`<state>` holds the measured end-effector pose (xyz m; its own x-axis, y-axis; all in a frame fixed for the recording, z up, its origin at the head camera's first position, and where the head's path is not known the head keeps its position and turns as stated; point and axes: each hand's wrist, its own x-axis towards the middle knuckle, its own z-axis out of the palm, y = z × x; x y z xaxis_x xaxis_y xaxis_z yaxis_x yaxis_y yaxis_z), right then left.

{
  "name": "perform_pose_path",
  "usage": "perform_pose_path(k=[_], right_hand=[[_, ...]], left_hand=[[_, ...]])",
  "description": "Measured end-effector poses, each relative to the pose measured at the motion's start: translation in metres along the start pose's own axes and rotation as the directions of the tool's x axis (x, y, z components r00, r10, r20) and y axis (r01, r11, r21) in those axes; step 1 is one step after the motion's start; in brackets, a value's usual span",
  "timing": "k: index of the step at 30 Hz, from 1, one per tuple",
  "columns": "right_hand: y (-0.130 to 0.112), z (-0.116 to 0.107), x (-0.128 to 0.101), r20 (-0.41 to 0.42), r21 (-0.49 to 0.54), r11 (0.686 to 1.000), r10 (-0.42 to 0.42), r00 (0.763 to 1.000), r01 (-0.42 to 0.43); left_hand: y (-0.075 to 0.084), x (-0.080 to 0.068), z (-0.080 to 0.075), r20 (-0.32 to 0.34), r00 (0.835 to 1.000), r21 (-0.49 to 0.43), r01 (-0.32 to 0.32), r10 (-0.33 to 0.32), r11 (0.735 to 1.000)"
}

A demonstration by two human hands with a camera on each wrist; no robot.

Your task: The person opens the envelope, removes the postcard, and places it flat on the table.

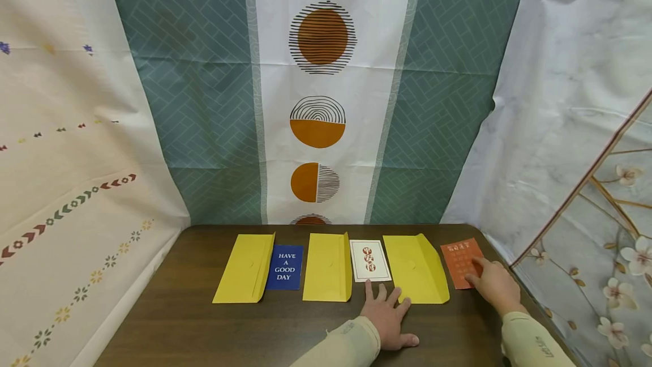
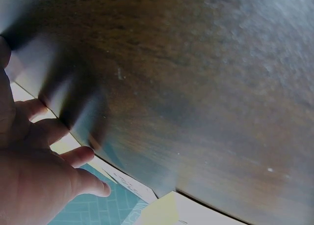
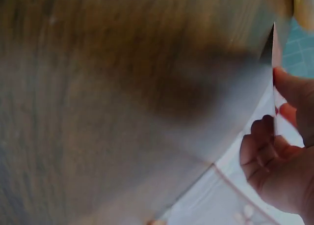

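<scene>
My right hand (image 1: 495,286) pinches the lower right edge of an orange-red card (image 1: 461,263) at the far right of the row. In the right wrist view the card (image 3: 275,53) shows edge-on, raised off the tabletop at that side, between thumb and fingers. My left hand (image 1: 386,315) lies palm down with its fingers spread, close below a white card (image 1: 370,260) with red printed characters. Its fingertips reach the lower edge of that card and the lower left corner of the right yellow envelope (image 1: 416,268).
A middle yellow envelope (image 1: 327,268), a blue "HAVE A GOOD DAY" card (image 1: 285,268) and a left yellow envelope (image 1: 241,269) continue the row leftward on the dark wooden table (image 1: 204,333). Patterned cloth (image 1: 316,89) hangs behind, with more cloth at both sides.
</scene>
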<state>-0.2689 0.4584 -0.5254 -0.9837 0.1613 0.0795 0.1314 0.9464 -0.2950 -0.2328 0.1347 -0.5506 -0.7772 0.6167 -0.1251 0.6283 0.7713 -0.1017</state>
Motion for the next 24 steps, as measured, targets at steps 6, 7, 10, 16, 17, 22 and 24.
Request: perform_pose_path(k=[6,7,10,16,17,22,24], right_hand=[[0.004,0.010,0.001,0.077,0.000,1.000,-0.003,0.997,0.003],[0.001,0.013,0.001,0.079,-0.006,1.000,-0.012,0.997,0.013],[-0.011,0.017,0.002,0.072,-0.024,1.000,-0.015,0.997,0.017],[-0.017,0.014,0.001,0.092,-0.030,0.999,0.016,0.996,-0.013],[-0.015,0.014,0.001,0.098,-0.024,0.999,0.026,0.995,-0.024],[-0.001,0.006,0.001,0.127,-0.010,0.998,0.059,0.990,-0.058],[0.004,0.001,0.002,0.126,-0.019,0.999,0.050,0.991,-0.048]], left_hand=[[-0.001,-0.001,0.000,0.008,1.000,-0.001,0.006,-0.006,1.000],[-0.001,-0.002,-0.001,0.008,1.000,-0.004,0.004,-0.004,1.000],[-0.002,-0.004,-0.006,0.016,1.000,-0.029,0.005,-0.005,1.000],[0.000,0.001,-0.002,-0.008,1.000,-0.060,-0.001,0.000,0.998],[-0.002,0.001,-0.001,-0.036,0.999,-0.058,-0.015,0.013,0.998],[-0.034,-0.014,-0.023,-0.228,0.967,0.000,-0.112,0.109,0.994],[-0.066,-0.029,-0.036,-0.288,0.952,0.035,-0.103,0.109,0.994]])
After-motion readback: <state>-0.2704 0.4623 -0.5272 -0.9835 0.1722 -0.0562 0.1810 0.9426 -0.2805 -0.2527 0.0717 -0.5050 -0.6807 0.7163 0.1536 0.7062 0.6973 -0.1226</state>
